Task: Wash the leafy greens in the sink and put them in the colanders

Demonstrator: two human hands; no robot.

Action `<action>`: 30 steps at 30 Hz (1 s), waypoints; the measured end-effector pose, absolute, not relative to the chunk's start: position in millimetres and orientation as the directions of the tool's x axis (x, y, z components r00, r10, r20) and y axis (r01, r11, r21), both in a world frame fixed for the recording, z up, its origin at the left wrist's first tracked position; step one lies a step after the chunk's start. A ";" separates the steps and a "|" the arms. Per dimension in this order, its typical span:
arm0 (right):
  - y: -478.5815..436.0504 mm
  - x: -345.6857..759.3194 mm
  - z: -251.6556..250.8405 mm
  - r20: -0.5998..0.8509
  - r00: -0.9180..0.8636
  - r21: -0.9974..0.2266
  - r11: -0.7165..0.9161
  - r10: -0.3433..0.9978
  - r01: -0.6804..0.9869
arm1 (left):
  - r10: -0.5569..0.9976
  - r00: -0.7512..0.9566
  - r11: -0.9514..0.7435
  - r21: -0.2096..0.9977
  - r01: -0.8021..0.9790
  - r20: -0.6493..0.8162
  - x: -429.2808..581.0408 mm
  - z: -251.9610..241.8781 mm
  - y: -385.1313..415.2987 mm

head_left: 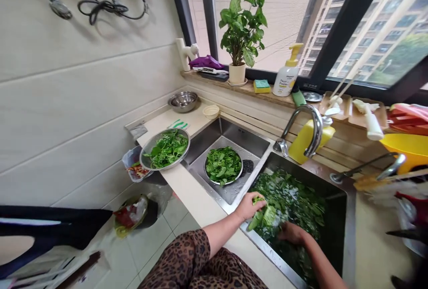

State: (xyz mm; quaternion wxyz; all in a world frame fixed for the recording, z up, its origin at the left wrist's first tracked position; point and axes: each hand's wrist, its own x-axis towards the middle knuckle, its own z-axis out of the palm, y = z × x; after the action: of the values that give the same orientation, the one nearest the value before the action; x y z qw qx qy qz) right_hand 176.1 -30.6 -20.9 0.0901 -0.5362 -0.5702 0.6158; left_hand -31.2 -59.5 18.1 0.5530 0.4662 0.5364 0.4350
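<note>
My left hand (250,206) is closed around a small bunch of leafy greens (266,216) above the near left rim of the right sink basin (349,231). Water fills that basin, and many loose greens (290,197) float in it. My right hand (291,233) dips into the water among the leaves; its fingers are under the surface and hard to make out. In the left basin (197,155) stands a round metal bowl (241,174) full of greens (223,164). A metal strainer (144,158) with more greens (169,148) rests on the counter to the left.
A curved faucet (316,124) rises behind the basins, beside a yellow bottle (306,142). Steel bowls (183,101) sit in the back corner. A potted plant (237,74), a sponge (261,86) and a pump bottle (286,79) line the sill. A waste bin (147,213) stands below left.
</note>
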 end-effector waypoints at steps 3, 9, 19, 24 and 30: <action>-28.2 191.4 11.5 -0.588 -0.420 -0.808 -0.533 0.691 0.252 | 0.995 0.005 0.097 0.994 0.040 -0.097 -33.0 28.5 -59.8; -30.6 204.8 55.0 -0.450 -0.395 -0.809 -0.553 0.801 -0.198 | 0.996 0.040 0.089 0.984 -0.157 -0.084 -35.3 61.1 -67.7; -48.4 188.7 74.0 -0.398 -0.417 -0.852 -0.498 0.817 -0.162 | 0.979 0.163 0.163 0.953 -0.255 -0.124 -21.2 80.8 -68.4; -67.5 184.0 75.3 -0.512 -0.096 -0.847 -0.520 0.854 -0.108 | 0.981 0.085 0.193 0.918 -0.348 -0.174 -30.2 75.9 -55.1; -96.5 181.8 63.7 -0.614 -0.091 -0.758 -0.618 0.784 -0.205 | 0.981 -0.126 0.134 0.982 -0.129 -0.151 -120.4 80.8 -11.5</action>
State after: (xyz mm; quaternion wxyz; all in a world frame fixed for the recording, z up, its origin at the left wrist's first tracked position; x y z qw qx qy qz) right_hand 181.8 -96.5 63.7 0.3563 -0.5723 -0.2526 0.6941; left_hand -120.4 -11.5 80.8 0.5287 0.3968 0.5363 0.5248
